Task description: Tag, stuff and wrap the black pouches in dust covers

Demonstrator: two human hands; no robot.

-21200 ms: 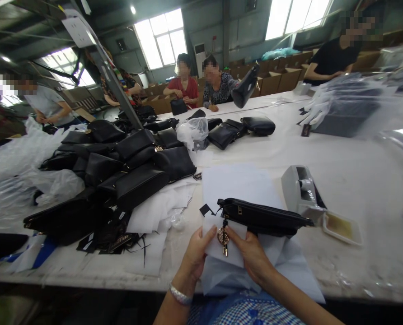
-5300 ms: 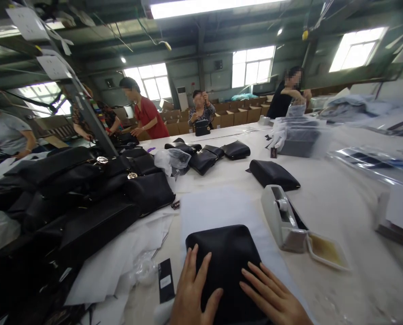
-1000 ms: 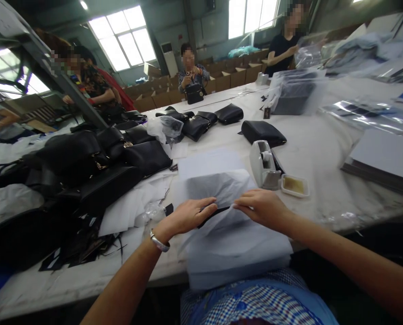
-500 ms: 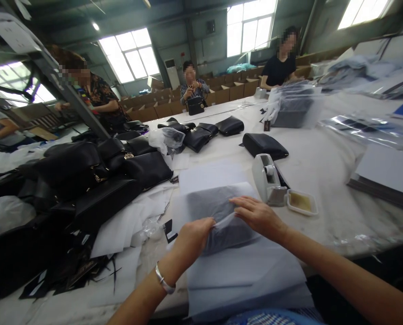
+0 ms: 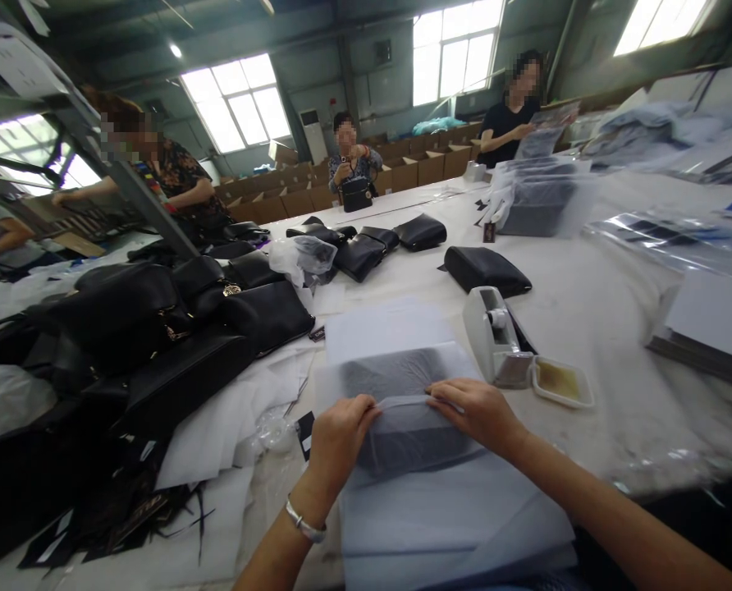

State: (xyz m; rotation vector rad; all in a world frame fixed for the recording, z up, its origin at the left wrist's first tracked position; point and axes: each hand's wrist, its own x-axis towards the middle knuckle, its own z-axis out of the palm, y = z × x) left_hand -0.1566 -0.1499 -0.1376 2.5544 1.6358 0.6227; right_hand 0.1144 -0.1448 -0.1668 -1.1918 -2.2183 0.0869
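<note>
A dark, flat item, its kind veiled by the paper, lies wrapped in thin white tissue paper [image 5: 415, 451] in front of me. My left hand [image 5: 340, 435] pinches the paper's folded edge at the left, thumb against fingers. At the right end of that same edge, my right hand [image 5: 480, 414] closes on the paper between thumb and fingers. Under the wrapped item is a stack of white paper sheets [image 5: 464, 525]. A tape dispenser [image 5: 489, 332] stands beyond my right hand, beside a small tray with a yellowish sponge-like pad [image 5: 560, 382].
Black handbags [image 5: 187, 369] are heaped at the left, with black tags [image 5: 125, 517] below them. Another black bag [image 5: 486, 271] lies behind the dispenser. Wrapped bags [image 5: 538, 201] and a stack of grey-white boards [image 5: 711, 320] are at the right. Several people work around the table.
My right hand has come down from the top of the paper onto its folded edge, and my left hand has shifted slightly left. A co-worker at the back right has lifted a clear bag.
</note>
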